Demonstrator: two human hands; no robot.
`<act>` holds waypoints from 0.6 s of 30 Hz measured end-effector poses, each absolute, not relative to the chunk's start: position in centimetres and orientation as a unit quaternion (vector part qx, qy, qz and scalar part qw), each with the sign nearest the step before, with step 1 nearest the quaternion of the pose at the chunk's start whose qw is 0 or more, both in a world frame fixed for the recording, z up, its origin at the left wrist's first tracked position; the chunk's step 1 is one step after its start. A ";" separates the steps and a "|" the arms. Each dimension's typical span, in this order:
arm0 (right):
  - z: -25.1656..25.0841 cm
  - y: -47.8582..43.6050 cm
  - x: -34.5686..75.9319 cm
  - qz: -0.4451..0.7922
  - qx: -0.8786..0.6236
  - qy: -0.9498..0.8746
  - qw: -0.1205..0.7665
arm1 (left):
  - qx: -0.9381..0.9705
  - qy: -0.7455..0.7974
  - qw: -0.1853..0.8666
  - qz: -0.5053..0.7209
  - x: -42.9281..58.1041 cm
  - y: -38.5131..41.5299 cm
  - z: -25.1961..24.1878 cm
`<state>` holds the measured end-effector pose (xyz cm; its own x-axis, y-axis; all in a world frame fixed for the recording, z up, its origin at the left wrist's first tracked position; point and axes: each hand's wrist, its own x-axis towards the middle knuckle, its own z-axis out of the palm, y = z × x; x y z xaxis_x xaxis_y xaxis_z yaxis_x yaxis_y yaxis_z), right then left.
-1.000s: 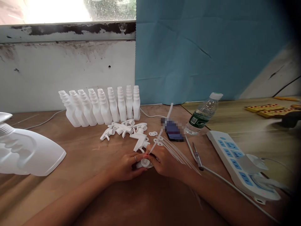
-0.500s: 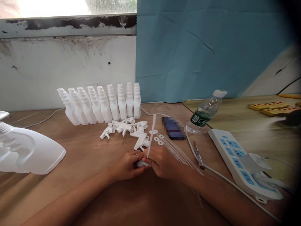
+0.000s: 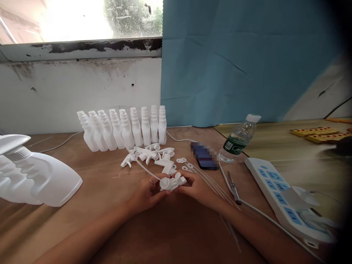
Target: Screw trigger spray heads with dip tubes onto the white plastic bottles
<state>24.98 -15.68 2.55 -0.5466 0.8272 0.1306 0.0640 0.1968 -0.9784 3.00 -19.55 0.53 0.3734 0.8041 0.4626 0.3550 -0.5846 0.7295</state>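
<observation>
A white trigger sprayer head (image 3: 173, 182) is gripped between both hands, low in the middle of the view. My left hand (image 3: 151, 192) closes on its round collar end, and my right hand (image 3: 191, 185) pinches the other end. From the collar a thin plastic dip tube (image 3: 144, 167) slants up to the left. Just beyond the hands lies a pile of loose trigger sprayer heads (image 3: 148, 153). Several small white washers (image 3: 185, 168) are scattered past my right hand, beside a bundle of loose dip tubes (image 3: 211, 183).
A row of white bottles (image 3: 128, 130) stands at the back by the wall. Large white spray bottles (image 3: 55, 176) are at left. At right are a phone (image 3: 205, 157), a water bottle (image 3: 238, 137), a screwdriver (image 3: 233, 187) and a power strip (image 3: 271, 190) with cables.
The sprayer head has turned, so its tube now leans left instead of standing up by my right hand. My right hand has shifted onto the sprayer body. The camera view has tilted up.
</observation>
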 end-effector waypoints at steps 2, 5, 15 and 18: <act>3.0 -15.6 25.2 0.558 -0.329 -0.655 0.390 | 0.810 0.347 0.185 0.435 2.1 -18.9 0.8; 3.5 -15.3 26.0 0.569 -0.345 -0.573 0.478 | 0.751 0.409 0.008 0.518 -0.9 -16.4 0.9; 4.7 -12.9 28.3 0.636 -0.262 -0.400 0.605 | 0.323 0.714 -0.121 0.610 -17.3 -8.5 0.8; 4.8 -12.7 28.4 0.643 -0.258 -0.381 0.612 | 0.302 0.729 -0.076 0.609 -19.6 -7.3 0.4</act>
<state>28.44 -12.68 4.80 -0.1175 0.9840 0.1339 -0.5906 0.0392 -0.8060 -19.61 -7.27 0.38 -0.8058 0.3490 0.4784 0.5330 0.0756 0.8427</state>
